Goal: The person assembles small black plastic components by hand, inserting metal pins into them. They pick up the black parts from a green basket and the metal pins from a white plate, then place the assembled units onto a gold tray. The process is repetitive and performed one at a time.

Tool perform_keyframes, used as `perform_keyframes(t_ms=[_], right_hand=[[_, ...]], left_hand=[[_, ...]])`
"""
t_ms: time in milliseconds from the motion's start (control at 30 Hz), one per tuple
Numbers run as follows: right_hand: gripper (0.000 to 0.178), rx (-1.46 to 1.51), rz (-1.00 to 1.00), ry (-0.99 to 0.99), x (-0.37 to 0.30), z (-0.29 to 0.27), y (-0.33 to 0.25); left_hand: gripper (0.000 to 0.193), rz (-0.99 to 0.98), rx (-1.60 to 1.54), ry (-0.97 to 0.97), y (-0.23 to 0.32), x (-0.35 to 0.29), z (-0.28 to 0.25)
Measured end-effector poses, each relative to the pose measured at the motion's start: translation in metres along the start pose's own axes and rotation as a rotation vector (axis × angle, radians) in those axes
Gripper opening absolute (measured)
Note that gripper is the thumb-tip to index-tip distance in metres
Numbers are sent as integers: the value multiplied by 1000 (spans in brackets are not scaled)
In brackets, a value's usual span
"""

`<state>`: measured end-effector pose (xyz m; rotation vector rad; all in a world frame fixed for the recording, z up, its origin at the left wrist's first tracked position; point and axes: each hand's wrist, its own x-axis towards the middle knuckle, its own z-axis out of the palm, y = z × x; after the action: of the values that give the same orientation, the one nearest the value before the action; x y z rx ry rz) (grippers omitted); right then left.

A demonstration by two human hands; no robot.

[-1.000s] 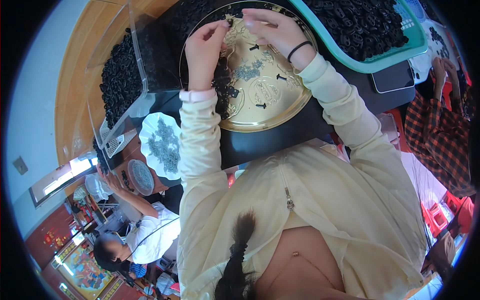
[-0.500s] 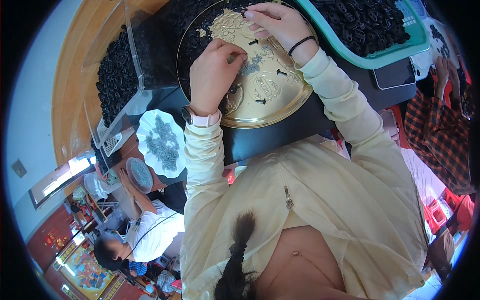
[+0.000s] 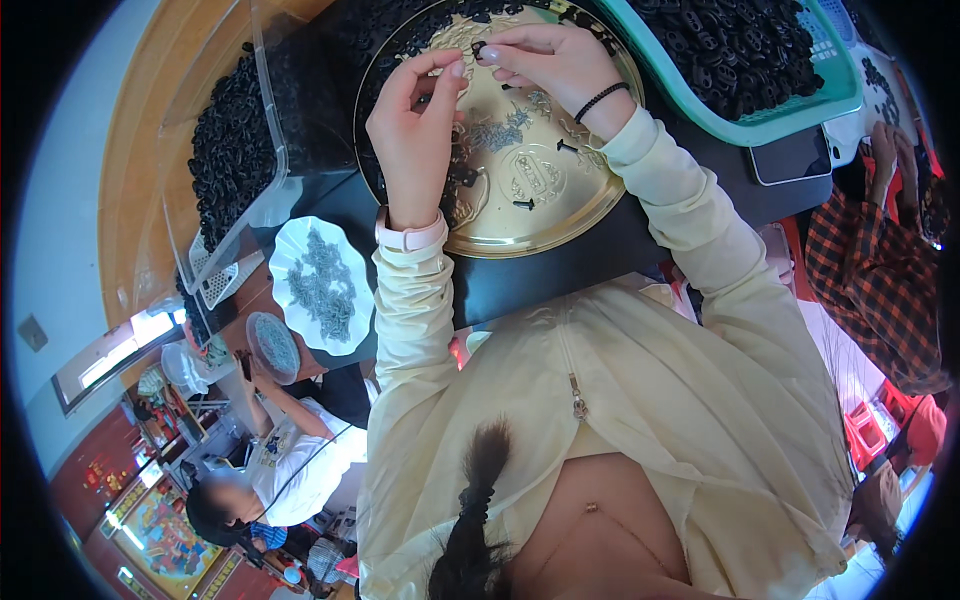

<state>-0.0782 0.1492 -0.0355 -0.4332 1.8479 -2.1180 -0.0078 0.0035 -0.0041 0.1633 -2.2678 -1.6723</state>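
A round gold tray (image 3: 560, 215) lies on a dark table, with several small black parts scattered on it and a pile of them at its far edge. My left hand (image 3: 415, 120) is raised above the tray's left side, thumb and forefinger pinched together. My right hand (image 3: 545, 55) hovers over the far middle of the tray, and its fingertips meet the left hand's at a small black part (image 3: 478, 47). Both hands pinch that part between them. A black band circles my right wrist and a pale watch strap my left.
A clear bin (image 3: 235, 150) of black parts stands left of the tray, and a teal basket (image 3: 790, 115) of more at the right. A white dish (image 3: 320, 285) of grey pieces sits at lower left, a phone (image 3: 790, 155) at right. Other people sit at lower left and far right.
My left hand rose off the tray and moved right toward the right hand. The fingertips now meet at a small black part above the tray's far side.
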Motion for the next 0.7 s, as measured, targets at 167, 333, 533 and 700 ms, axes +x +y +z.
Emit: perform_keyframes(t_ms=[167,333,533,700], right_hand=[[27,-53,-3,-9,0,0,-1],[28,-81,6,-20,-2,1,-7],[28,-106,-20,-32,-1,0,-3],[28,-80,-13,-35,-1,0,-2]], left_hand=[[28,27,-10,45,-2,1,1],[31,40,25,15,-5,3,0],[29,69,26,32,-11,3,1],[31,29,4,5,-7,3,0]])
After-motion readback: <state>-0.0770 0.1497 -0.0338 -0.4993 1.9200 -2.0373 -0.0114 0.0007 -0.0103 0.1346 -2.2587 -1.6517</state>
